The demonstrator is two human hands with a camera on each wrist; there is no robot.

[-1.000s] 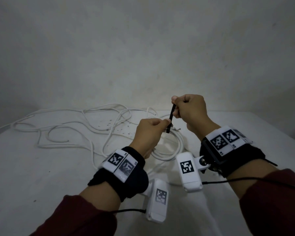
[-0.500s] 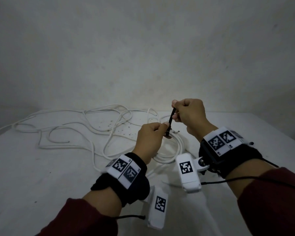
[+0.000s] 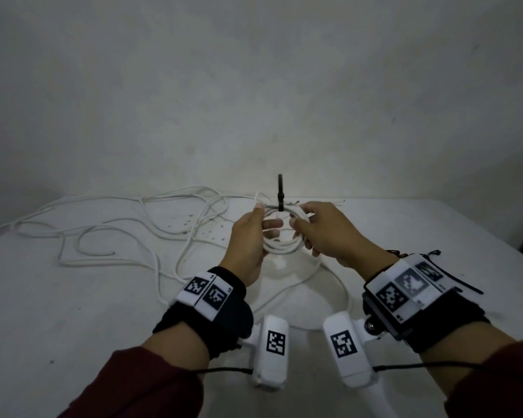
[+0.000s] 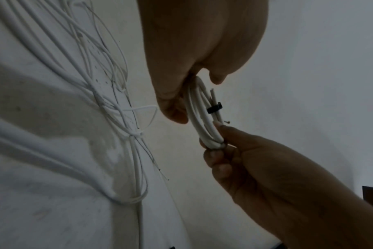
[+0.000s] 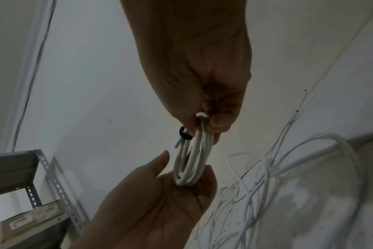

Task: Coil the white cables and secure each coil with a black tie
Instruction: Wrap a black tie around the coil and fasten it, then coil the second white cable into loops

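Note:
A small white cable coil (image 3: 280, 247) hangs above the table between my two hands. My left hand (image 3: 258, 226) pinches its left side between thumb and fingers, and my right hand (image 3: 304, 226) grips its right side. A black tie (image 3: 280, 193) is cinched round the top of the coil, its tail standing straight up. The left wrist view shows the tie (image 4: 214, 108) wrapped round the coil (image 4: 199, 118), beside a short cable end. In the right wrist view the coil (image 5: 192, 161) runs from my right fingers (image 5: 218, 123) down to my left hand (image 5: 160, 190).
Loose white cables (image 3: 118, 227) sprawl over the left and far part of the white table (image 3: 58, 312), and one loop (image 3: 329, 285) lies under my hands. A wall stands close behind. Grey metal shelving (image 5: 43, 168) with boxes shows in the right wrist view.
My right hand has let go of the tie's tail and moved down onto the coil's right side. Both hands have moved forward with the coil, and the tail now stands free.

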